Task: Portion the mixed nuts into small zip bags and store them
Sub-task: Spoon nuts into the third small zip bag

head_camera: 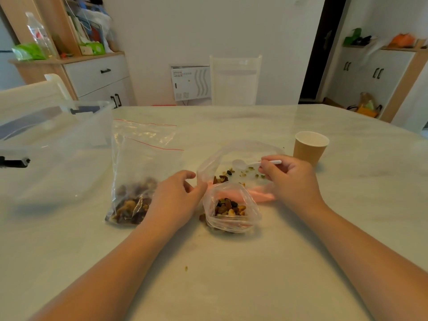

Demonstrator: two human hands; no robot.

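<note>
Small bag (231, 212) before large bag (240, 158) — cup (309, 148) right.

A pale marble-patterned table top (301, 239) fills the foreground. Behind its far edge stands a white slatted chair back (235, 79), and another white chair (30, 89) shows at the left. The plain white wall (220, 26) carries a low white panel with wavy vents (191, 83). On the left, a light wood and white drawer cabinet (97, 75) holds cluttered shelves. On the right, past a dark doorway (319, 49), stands a white cupboard with black handles (370, 72). The light is soft and even.
</note>
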